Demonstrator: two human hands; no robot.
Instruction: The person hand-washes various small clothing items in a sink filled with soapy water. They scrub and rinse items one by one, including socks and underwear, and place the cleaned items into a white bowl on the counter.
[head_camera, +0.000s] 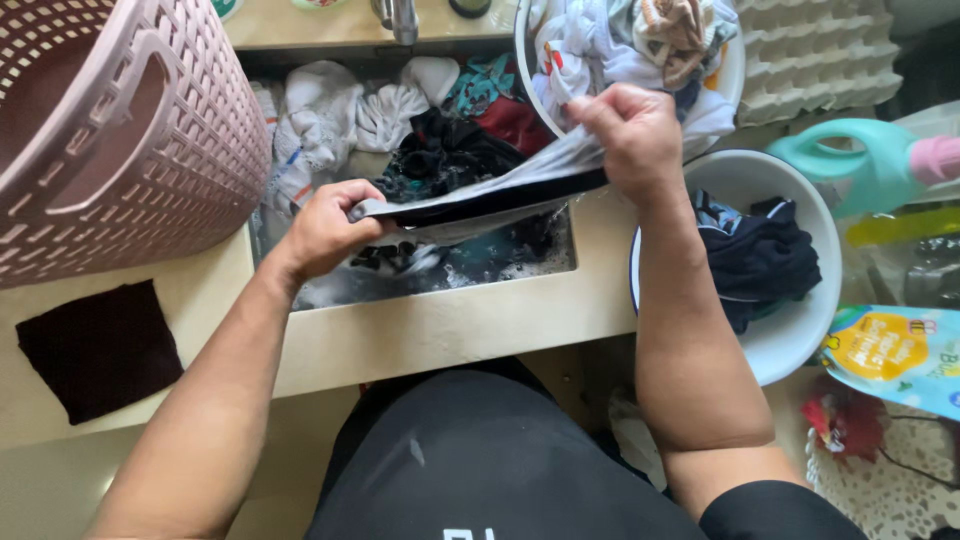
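Head view, looking down at a sink (560, 262) set in a cream counter (440, 330).

Left hand (325, 230): fingers curled shut, clamped on the left end of a wet grey and black garment (480, 195). Knuckles face up; the thumb is hidden under the cloth. The hand sits over the left half of the sink.

Right hand (630, 135): fingers and thumb pinched together on the right end of the same garment, near the rim of a white basin (730, 70). The hand is higher than the left one, so the garment runs as a taut band, rising from left to right, above the sink water.

Sink contents: soapy grey water, with a dark bundle (440, 155), several white pieces (320, 115) and a teal and red piece (495, 100) heaped at the back. The garment hangs over these; whether it touches them I cannot tell.

Surroundings:
- The white basin, top right, is piled with light-coloured laundry.
- A second white bowl (790, 330), right of the sink, holds dark navy clothes (755, 260).
- Pink plastic laundry basket (110, 130) at the upper left, tilted, touching the counter.
- Black cloth (100, 350) lying flat on the counter, lower left.
- Teal detergent jug (855, 165) with a pink cap, far right, lying on its side.
- Blue and yellow pouch (895, 355) below the jug.
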